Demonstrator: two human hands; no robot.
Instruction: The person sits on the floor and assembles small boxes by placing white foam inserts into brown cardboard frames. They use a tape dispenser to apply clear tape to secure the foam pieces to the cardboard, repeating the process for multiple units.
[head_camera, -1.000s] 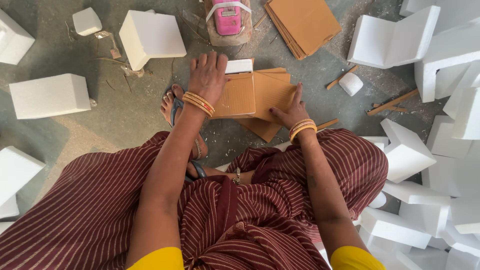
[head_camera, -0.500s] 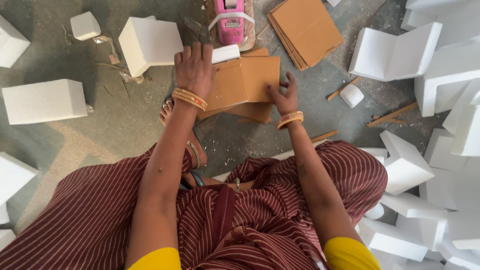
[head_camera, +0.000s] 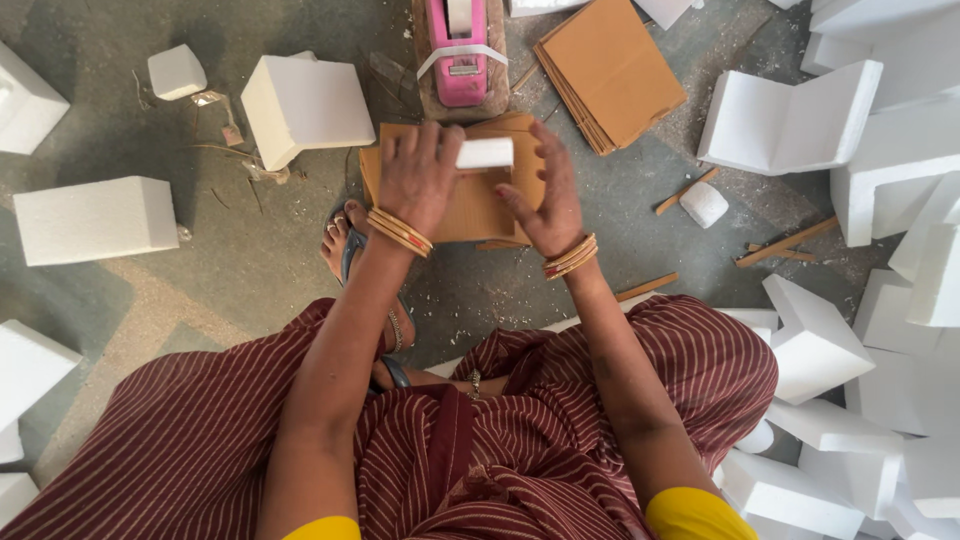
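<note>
Head view: a seated person in a striped maroon garment holds a small white foam block (head_camera: 485, 153) over a flat brown cardboard piece (head_camera: 470, 205), which is held up just near of a pink tape dispenser (head_camera: 458, 50). The left hand (head_camera: 420, 175) grips the block's left end, fingers curled together around it and the top edge of the cardboard. The right hand (head_camera: 548, 195) supports the cardboard's right side, its fingers spread apart and bent, thumb pointing toward the block. Gold bangles (head_camera: 398, 232) ring both wrists. A sandalled foot (head_camera: 345, 245) rests on the grey floor (head_camera: 240, 280) just left of and below the left wrist. A stack of cardboard sheets (head_camera: 610, 70) lies on the floor far right of the dispenser. White foam blocks ring the scene: a large one (head_camera: 300, 105) far left of the hands, another (head_camera: 95, 218) further left, and angled foam corner pieces (head_camera: 790, 125) piled on the right. Thin wooden sticks (head_camera: 785, 243) lie scattered on the right.
</note>
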